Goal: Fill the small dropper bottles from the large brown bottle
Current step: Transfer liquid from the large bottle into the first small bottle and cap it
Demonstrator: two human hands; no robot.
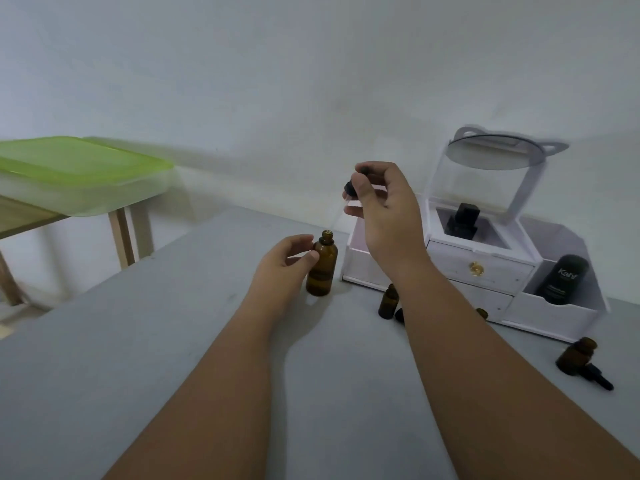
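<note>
On a grey table point(138, 375) against a pale wall, the large brown bottle point(322, 268) stands upright and uncapped near the middle of the view, steadied by a person's left hand point(284, 261), whose thumb and fingers curl against its shoulder from the nine o'clock side. Above it, toward one o'clock, the right hand point(381, 199) hovers clear of the bottle, fingers pinched around a black dropper cap point(349, 187) whose clear pipette point(341, 211) slants down toward the bottle's open mouth without reaching it. Just beyond the right wrist, at four o'clock from the large bottle, a small dropper bottle point(388, 301) stands upright on the table, partly hidden by the forearm. Another small brown bottle point(575, 356) lies tilted at the four o'clock edge of the scene, a loose black dropper point(597, 375) touching it. Behind them, at two o'clock, a white organiser point(485, 268) with drawers and a gold knob holds a black tube marked "Kahf" point(561, 278) in its right compartment and a dark bottle point(462, 220) under its raised clear cover. At ten o'clock, well apart, a green-lidded container point(83, 168) rests on a wooden side table point(121, 233).
</note>
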